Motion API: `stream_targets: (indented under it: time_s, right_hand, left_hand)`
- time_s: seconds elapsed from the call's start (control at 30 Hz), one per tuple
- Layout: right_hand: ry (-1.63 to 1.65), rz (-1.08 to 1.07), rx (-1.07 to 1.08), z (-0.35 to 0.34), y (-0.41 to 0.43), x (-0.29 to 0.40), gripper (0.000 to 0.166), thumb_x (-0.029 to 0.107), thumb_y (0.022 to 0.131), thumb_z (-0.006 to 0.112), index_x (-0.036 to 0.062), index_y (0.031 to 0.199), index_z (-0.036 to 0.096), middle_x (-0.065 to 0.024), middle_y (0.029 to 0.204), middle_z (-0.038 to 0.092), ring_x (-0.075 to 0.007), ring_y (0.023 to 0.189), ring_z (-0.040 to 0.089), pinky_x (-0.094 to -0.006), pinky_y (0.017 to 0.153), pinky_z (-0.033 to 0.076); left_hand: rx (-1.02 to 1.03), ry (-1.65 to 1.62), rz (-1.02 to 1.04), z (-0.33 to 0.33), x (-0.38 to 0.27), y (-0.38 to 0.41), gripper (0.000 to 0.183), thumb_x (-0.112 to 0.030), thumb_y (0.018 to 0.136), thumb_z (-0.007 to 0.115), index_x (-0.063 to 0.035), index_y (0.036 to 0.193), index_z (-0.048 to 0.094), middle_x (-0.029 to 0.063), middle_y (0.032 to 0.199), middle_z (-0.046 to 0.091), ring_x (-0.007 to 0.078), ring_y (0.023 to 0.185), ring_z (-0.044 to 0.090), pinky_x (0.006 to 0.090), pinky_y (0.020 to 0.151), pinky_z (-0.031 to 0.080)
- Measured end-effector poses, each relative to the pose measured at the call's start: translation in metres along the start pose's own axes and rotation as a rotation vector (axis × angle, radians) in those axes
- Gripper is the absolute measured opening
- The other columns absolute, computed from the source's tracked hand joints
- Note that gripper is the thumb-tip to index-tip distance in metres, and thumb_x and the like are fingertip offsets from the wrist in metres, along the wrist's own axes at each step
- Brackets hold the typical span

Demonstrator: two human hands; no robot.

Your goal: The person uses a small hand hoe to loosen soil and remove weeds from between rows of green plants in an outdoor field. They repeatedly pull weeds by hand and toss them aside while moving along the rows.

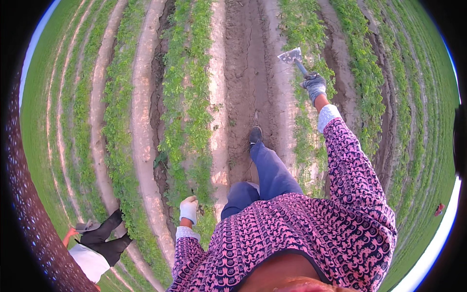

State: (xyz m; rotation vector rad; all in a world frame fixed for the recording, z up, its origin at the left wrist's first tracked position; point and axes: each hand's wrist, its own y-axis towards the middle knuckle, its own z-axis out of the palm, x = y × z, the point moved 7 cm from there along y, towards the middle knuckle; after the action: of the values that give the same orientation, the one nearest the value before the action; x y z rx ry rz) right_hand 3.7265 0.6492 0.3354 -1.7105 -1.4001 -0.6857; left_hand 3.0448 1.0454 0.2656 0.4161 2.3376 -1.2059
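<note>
My right hand (pixel 315 87), in a grey glove, grips the handle of a hand hoe (pixel 291 56) with a flat, soil-marked metal blade. The blade is over the pale edge of the ridge, beside the green plants (pixel 306 29) to the right of the furrow. I cannot tell whether it touches the soil. My left hand (pixel 189 210) wears a white glove and hangs low, its fingers curled. Nearest to it is the leafy plant row (pixel 186 109) on the left. A small dark bit shows just above these fingers; whether they hold it is unclear.
Between the ridges runs a cracked soil furrow (pixel 248 73), where my shoe (pixel 255 134) stands. Rows of low plants stretch away on both sides. Another person (pixel 98 244) in dark trousers is at lower left. A small red shape (pixel 439 209), perhaps another person, is far right.
</note>
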Motion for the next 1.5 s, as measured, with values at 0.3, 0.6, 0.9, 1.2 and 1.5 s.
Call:
stream_targets:
  time_s: [0.3,0.6,0.9,1.2,1.5]
  right_hand:
    - [-0.255,0.054,0.115,0.026,0.091,-0.004,0.033,0.005,0.058,0.078,0.0093,0.088,0.064,-0.0010,0.074,0.063,-0.0111,0.062,0.055,-0.0281,0.058,0.046]
    - [-0.078,0.145,0.356,0.082,0.149,-0.002,0.028,0.004,0.059,0.076,0.0089,0.081,0.060,0.0068,0.068,0.053,-0.0059,0.058,0.047,-0.0235,0.055,0.044]
    - [-0.123,0.310,0.335,0.111,0.250,-0.013,0.035,0.008,0.055,0.082,0.0091,0.084,0.062,0.0053,0.073,0.058,-0.0071,0.065,0.051,-0.0239,0.063,0.046]
    - [-0.055,0.438,0.294,0.139,0.312,-0.065,0.030,0.007,0.059,0.079,0.0114,0.084,0.063,0.0006,0.077,0.064,-0.0113,0.071,0.057,-0.0286,0.067,0.048]
    - [0.514,0.686,0.246,0.187,0.383,-0.111,0.030,-0.002,0.063,0.073,0.0057,0.089,0.059,0.0024,0.074,0.059,-0.0082,0.066,0.053,-0.0252,0.062,0.049]
  left_hand:
    - [0.043,-0.206,-0.595,0.012,-0.016,-0.045,0.020,-0.011,0.083,0.060,-0.0036,0.100,0.067,0.0049,0.075,0.064,0.0134,0.057,0.057,0.0274,0.051,0.046]
    - [0.175,-0.127,-0.479,0.040,-0.125,0.062,0.024,-0.006,0.084,0.058,-0.0010,0.107,0.061,0.0060,0.084,0.065,0.0173,0.064,0.061,0.0292,0.055,0.048]
    - [0.166,-0.179,-0.470,0.025,-0.259,0.207,0.024,-0.007,0.085,0.056,0.0002,0.107,0.062,0.0057,0.081,0.064,0.0147,0.062,0.059,0.0268,0.054,0.047]
    - [0.182,0.050,-0.426,-0.011,-0.421,0.340,0.025,-0.014,0.090,0.054,-0.0008,0.110,0.057,0.0100,0.085,0.064,0.0204,0.070,0.063,0.0327,0.062,0.053]
    - [0.266,0.166,-0.185,0.101,-0.632,0.452,0.025,-0.019,0.087,0.060,0.0041,0.098,0.063,0.0106,0.078,0.065,0.0164,0.064,0.063,0.0267,0.058,0.051]
